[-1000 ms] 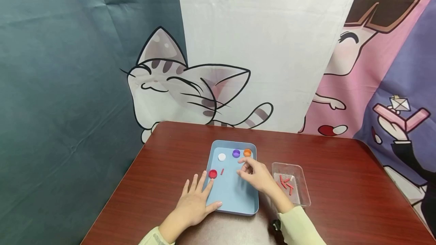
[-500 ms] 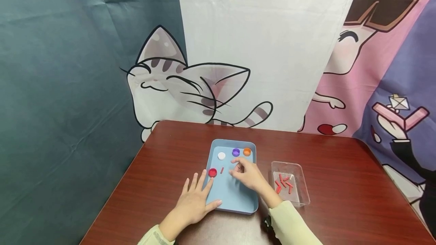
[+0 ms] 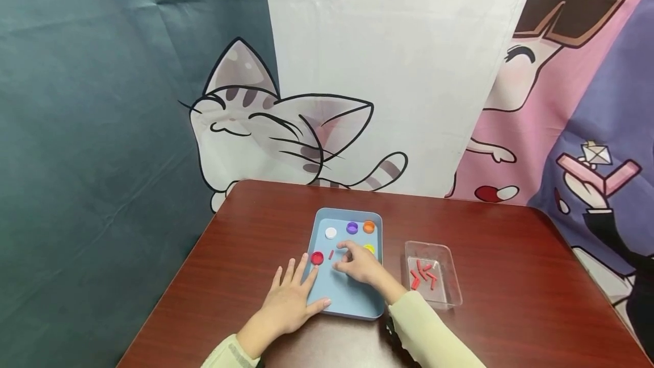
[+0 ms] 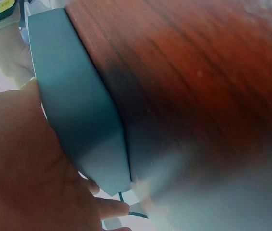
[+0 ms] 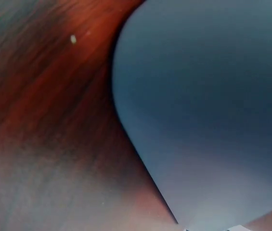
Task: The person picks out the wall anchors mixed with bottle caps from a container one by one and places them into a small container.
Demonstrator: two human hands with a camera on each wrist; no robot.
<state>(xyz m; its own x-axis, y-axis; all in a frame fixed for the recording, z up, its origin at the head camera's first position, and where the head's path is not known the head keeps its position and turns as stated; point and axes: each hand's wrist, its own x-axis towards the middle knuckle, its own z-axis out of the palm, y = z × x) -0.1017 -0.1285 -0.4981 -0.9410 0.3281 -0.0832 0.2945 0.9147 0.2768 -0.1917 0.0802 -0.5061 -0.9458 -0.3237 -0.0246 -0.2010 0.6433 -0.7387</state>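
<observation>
My left hand lies with spread, straight fingers over the near left edge of a light blue tray. Its forefinger points at a round red cap in the tray. Above the tray's middle hovers my right hand, thumb and forefinger apart with nothing seen between them. Just left of those fingertips lies a short red stick. A yellow cap is partly hidden behind the right hand. In the left wrist view, the left hand is against the tray's outer wall.
White, purple and orange caps sit toward the tray's far end. Right of the tray, a clear plastic box holds several red sticks. Both stand on a reddish-brown table before a cartoon-printed curtain.
My right hand has moved left across the tray, close to the lone red stick, bringing the yellow cap partly into view. The left hand keeps its place.
</observation>
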